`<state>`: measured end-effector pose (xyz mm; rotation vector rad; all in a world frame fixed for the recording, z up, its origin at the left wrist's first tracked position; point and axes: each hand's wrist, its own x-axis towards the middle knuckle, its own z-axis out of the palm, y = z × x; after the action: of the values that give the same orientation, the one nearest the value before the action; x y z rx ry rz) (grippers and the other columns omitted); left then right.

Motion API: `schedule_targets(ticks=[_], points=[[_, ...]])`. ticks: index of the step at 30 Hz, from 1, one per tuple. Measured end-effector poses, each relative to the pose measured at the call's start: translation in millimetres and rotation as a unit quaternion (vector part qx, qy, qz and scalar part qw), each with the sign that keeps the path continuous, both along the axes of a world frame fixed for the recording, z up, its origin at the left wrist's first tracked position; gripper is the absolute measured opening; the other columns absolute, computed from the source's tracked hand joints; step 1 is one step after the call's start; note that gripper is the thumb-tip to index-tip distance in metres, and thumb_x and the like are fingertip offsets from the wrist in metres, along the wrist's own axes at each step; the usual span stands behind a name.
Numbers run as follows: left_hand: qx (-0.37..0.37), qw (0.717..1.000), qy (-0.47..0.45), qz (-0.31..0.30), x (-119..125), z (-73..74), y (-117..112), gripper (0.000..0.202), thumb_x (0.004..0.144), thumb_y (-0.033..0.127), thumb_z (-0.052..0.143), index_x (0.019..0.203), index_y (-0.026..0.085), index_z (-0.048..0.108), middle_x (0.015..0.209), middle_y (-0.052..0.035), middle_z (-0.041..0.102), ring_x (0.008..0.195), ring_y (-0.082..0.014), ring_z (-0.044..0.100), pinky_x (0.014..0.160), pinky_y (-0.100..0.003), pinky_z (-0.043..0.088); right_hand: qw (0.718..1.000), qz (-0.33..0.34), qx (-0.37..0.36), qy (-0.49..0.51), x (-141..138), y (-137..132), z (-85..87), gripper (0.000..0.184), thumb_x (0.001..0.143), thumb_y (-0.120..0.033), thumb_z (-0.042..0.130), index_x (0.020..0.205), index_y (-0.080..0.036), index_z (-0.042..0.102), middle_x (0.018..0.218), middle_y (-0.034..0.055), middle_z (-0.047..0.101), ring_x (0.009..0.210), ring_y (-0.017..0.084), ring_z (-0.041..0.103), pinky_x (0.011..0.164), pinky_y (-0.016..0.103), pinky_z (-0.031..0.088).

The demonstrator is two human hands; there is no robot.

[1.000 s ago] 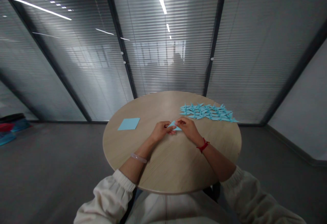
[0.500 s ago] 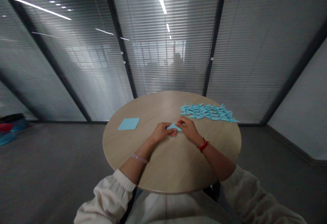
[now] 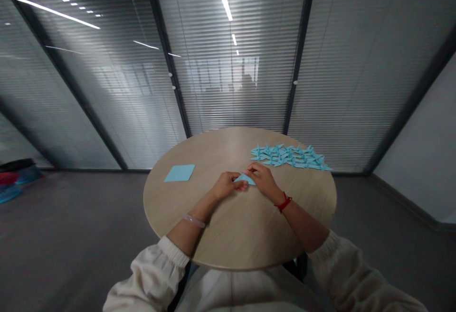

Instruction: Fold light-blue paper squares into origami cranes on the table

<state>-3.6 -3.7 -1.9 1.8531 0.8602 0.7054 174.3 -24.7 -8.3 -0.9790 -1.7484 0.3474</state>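
Between my hands is a small folded piece of blue origami paper (image 3: 245, 178), roughly triangular, held just over the middle of the table. My left hand (image 3: 228, 184) grips its left side, thumb and fingers closed on it. From the right, my right hand (image 3: 261, 176) pinches the paper near its top edge. Fingers cover parts of the paper, so its exact folds cannot be made out. A red cord bracelet circles my right wrist and a pale bangle my left.
On the round wooden table (image 3: 245, 236), a flat stack or sheet of blue square paper (image 3: 180, 173) lies at the left. Several folded blue paper cranes (image 3: 288, 156) sit in rows at the back right. Glass panels with blinds (image 3: 238, 98) stand behind the table.
Both hands stay in nearly the same place. The folded paper and the left fingers have shifted very slightly to the right.
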Motion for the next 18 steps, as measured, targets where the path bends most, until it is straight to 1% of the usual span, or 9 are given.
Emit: schedule_targets(ticks=[3,6,10,15,18], points=[[-0.012,1.000,-0.028,0.004,0.3,2.8,-0.5,0.052,0.070,0.060,0.067,0.084,0.010,0.069,0.075,-0.0095,0.072,0.062,-0.0148,0.063,0.065,-0.027,0.051,1.000,-0.012,-0.003,-0.001,0.3,1.7,-1.4,0.020,0.088,-0.032,0.057,0.074,-0.019,0.064,0.077,0.0035,0.064,0.074,0.016,0.059,0.072,0.029,0.045],[0.002,0.999,-0.038,0.007,-0.6,7.0,-1.0,0.056,0.071,0.064,0.063,0.083,0.010,0.070,0.073,-0.0093,0.072,0.061,-0.0149,0.063,0.064,-0.027,0.050,1.000,-0.014,-0.015,0.007,0.3,4.8,-4.8,0.020,0.087,-0.034,0.058,0.075,-0.019,0.064,0.078,0.0036,0.064,0.077,0.017,0.059,0.074,0.029,0.045],[0.024,0.999,-0.026,0.017,-2.4,8.0,0.2,0.056,0.071,0.065,0.063,0.082,0.010,0.071,0.071,-0.0072,0.071,0.061,-0.0148,0.062,0.064,-0.026,0.049,0.999,-0.007,-0.032,0.027,-0.5,7.7,-8.4,0.019,0.086,-0.034,0.058,0.077,-0.019,0.065,0.079,0.0027,0.065,0.075,0.016,0.059,0.072,0.028,0.045],[0.047,0.998,-0.011,0.029,-3.6,5.4,1.8,0.056,0.074,0.064,0.059,0.085,0.010,0.071,0.073,-0.0075,0.072,0.061,-0.0150,0.062,0.063,-0.025,0.048,0.997,0.010,-0.065,0.045,-1.2,5.9,-7.2,0.016,0.084,-0.032,0.060,0.079,-0.019,0.066,0.078,0.0021,0.066,0.072,0.015,0.059,0.069,0.027,0.045],[0.054,0.998,-0.003,0.032,-2.5,7.5,-1.0,0.056,0.075,0.064,0.059,0.086,0.010,0.071,0.072,-0.0072,0.072,0.060,-0.0145,0.061,0.062,-0.025,0.048,0.998,0.002,-0.054,0.032,-1.0,4.8,-6.2,0.015,0.084,-0.031,0.059,0.078,-0.019,0.066,0.078,0.0024,0.066,0.072,0.015,0.059,0.069,0.027,0.044]])
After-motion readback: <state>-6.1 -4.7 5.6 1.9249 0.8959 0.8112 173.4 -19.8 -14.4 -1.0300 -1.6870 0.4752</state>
